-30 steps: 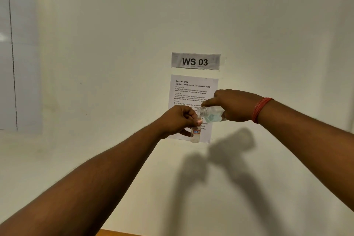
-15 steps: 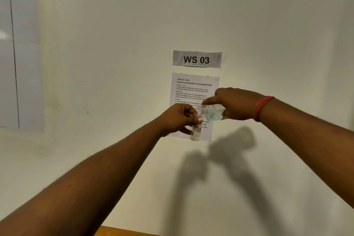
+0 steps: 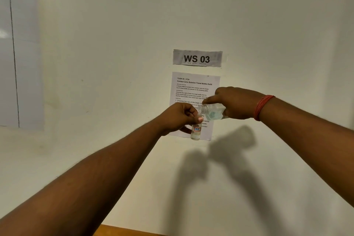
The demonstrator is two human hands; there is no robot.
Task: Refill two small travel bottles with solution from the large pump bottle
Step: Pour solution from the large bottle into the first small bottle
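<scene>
So the small travel bottle (image 3: 196, 132) is up in the air in front of the wall, upright, with your left hand (image 3: 179, 119) pinched round its upper part, thumb across the neck. Looks like some liquid sits at the bottom already, though it's too small to say how full. Right over its mouth you've got the larger clear bottle (image 3: 211, 110) tipped on its side, open neck pointing left and just about meeting the little one's opening. Your right hand (image 3: 236, 102) is wrapped round its body, index finger stretched along the top.

I'd say you're mid-pour on this bottle. No pump head visible on the big one.

Next bit is all about keeping the two mouths lined up and tilting slowly, since that tiny opening will overflow fast. Behind it all are the instruction sheet (image 3: 193, 90) and the WS 03 label (image 3: 197, 58).
</scene>
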